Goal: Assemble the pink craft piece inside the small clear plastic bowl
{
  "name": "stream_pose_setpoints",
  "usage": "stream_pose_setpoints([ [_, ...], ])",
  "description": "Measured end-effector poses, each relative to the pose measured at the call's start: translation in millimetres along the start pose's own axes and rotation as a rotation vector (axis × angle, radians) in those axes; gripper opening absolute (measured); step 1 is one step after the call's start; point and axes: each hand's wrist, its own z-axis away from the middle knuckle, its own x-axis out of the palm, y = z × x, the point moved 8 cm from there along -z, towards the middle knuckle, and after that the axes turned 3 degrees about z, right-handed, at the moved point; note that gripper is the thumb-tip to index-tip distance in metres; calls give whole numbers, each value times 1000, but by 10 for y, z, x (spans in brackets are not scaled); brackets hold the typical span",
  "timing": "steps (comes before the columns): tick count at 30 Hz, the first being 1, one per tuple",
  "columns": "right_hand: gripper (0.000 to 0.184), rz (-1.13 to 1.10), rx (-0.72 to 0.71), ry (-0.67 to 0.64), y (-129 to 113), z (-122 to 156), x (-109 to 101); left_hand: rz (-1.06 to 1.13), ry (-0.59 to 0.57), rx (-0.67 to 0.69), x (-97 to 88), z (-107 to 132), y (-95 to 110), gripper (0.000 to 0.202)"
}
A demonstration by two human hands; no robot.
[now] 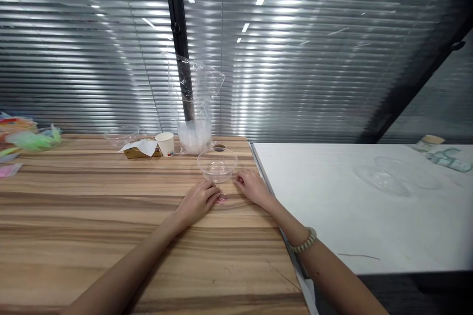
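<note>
Your left hand (199, 201) and right hand (253, 187) lie loose and empty on the wood table (92, 216), flanking one clear bowl (217, 164). Behind it: one bag of stacked bowls (194, 135), one paper cup (165, 144), and one second bowl (121, 135).

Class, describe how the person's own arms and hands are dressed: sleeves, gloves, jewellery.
Both forearms are bare, with no sleeves, and there are no gloves on the left hand or right hand. A pale beaded bracelet circles the right wrist. No watch shows.

Clear glossy plastic bowl (217, 164), wood-grain table (111, 216)
</note>
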Motion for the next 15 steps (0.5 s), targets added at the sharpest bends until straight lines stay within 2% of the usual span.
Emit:
stream_pose_setpoints([
  [15,13,-28,-6,8,-22,4,-16,13,-5,-17,-16,-14,10,23],
])
